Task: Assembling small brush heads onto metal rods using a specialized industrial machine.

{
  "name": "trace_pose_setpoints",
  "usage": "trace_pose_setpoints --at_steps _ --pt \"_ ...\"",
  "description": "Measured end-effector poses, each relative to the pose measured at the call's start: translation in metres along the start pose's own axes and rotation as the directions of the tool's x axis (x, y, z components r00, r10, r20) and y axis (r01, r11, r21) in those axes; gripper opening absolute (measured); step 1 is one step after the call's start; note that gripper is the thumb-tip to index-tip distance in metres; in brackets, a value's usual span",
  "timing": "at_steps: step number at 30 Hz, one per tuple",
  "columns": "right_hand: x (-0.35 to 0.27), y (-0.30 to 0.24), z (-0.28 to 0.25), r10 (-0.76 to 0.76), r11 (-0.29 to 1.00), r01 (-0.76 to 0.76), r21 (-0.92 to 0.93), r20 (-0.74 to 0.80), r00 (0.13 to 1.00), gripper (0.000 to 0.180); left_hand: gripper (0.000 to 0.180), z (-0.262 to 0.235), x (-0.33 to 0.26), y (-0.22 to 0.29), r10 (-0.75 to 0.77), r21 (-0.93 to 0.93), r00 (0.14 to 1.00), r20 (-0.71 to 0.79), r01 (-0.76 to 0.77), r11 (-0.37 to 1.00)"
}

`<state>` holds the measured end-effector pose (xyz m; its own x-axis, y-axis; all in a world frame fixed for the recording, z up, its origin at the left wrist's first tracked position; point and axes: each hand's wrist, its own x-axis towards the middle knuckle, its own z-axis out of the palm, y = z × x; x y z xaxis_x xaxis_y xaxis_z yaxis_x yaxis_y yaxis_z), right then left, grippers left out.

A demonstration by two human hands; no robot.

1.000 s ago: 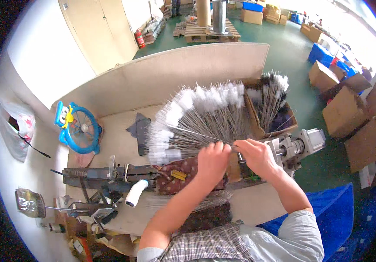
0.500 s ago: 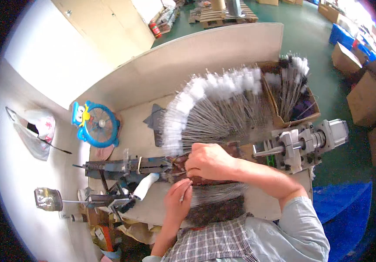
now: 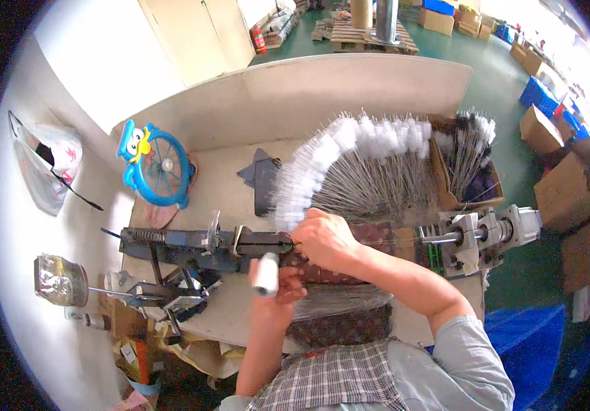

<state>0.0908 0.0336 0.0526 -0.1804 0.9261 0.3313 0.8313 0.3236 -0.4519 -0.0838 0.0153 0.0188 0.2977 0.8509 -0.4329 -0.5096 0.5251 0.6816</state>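
Observation:
My right hand is closed in a pinch at the right end of a dark clamp bar. A thin wire seems to run from it toward the motor spindle; the fingertips are partly hidden. My left hand is below and left of it, behind a white lever handle. Its visible fingers are apart, and none wraps over the handle. Beyond my hands, many white-bristled wire brushes lie fanned out. A bundle of loose wires lies close to my body.
A cardboard box of brushes stands at the right, behind the motor unit. A blue toy-shaped fan is at the left. The table's raised back board runs behind. A lamp-like metal cup juts out at the left.
The white lever handle has swung right, in front of my left hand. My right hand stays at the clamp's end. The whole view has shifted slightly.

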Motion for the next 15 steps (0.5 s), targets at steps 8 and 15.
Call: trace_pose_setpoints --at_steps 8,15 --pt "-0.004 0.005 -0.009 -0.096 0.992 0.095 -0.077 -0.01 0.995 0.007 0.038 -0.015 0.03 -0.01 0.201 0.879 0.96 0.194 -0.261 0.4" --pt "-0.073 0.009 -0.033 -0.053 0.991 0.062 0.119 -0.07 0.996 0.015 0.012 0.014 0.017 -0.036 -0.032 0.047 0.988 0.148 0.025 0.999"
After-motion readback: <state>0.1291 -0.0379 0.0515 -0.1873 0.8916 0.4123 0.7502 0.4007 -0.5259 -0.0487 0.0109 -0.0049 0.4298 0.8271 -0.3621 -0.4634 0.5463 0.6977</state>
